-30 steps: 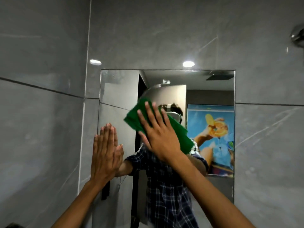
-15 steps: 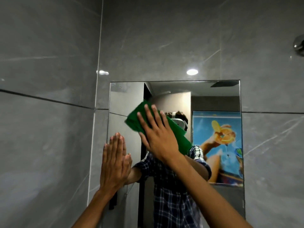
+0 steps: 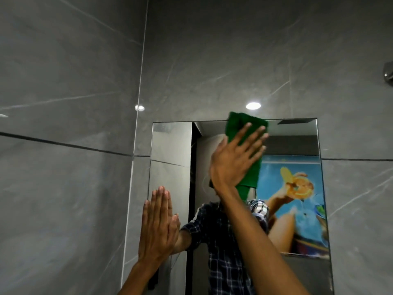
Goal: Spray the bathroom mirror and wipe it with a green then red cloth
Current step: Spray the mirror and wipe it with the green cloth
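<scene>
- Mirror (image 3: 170, 188): a tall frameless rectangle of glass set into the grey wall tiles (image 3: 63, 188), long axis upright, its top edge just under a bright ceiling-light glint on the tiles.
- Green cloth (image 3: 238, 126): soft, napped and crumpled, pressed flat against the mirror at its top edge, a little right of the mirror's middle; its upper fold overlaps onto the tile above and a loose tail hangs down the glass.
- Right hand (image 3: 234, 160): fingers spread apart and flat on the cloth, pinning it to the mirror by palm pressure, not clenched round it; the forearm rises from the mirror's lower right.
- Left hand (image 3: 157, 224): fingers straight and together, holding nothing, palm flat on the mirror's lower left part as a brace.
- The relation that matters: the cloth sits at the mirror's very top, so all unwiped glass lies below and to either side of the right hand; that hand is the nearer one to the top corners, the left to the lower edge.
- My judgement: this is the green-cloth wipe; a downward or sideways stroke along the top edge fits best.
- No spray bottle or red cloth is in view.
- The glass is smooth and hard and reflects a checked shirt and a bright poster.
</scene>
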